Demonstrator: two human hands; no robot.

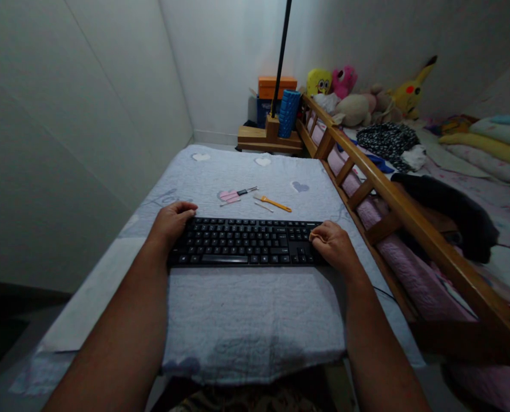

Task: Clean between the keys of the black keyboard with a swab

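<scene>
Apparently a steadying step: fingers of the left hand [170,224] and right hand [332,242], curled nearly closed, seemed to hold the black keyboard [242,242] by opposite ends, flat between them on the quilted cover [255,320]. Beyond the fingers lay a yellow-handled brush [276,204] and dark-handled tool [242,193]; reaching either called for one hand letting go. Undersides of both grips were hidden, and a thin cord [384,293] past the right hand ran partly out of sight.

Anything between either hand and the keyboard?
Nothing visible: the left hand is at the left end of the keyboard, the right hand at its number-pad end. The orange-handled brush and black-handled tool lie past its far edge. Anything tiny under the right hand can't be made out.
</scene>
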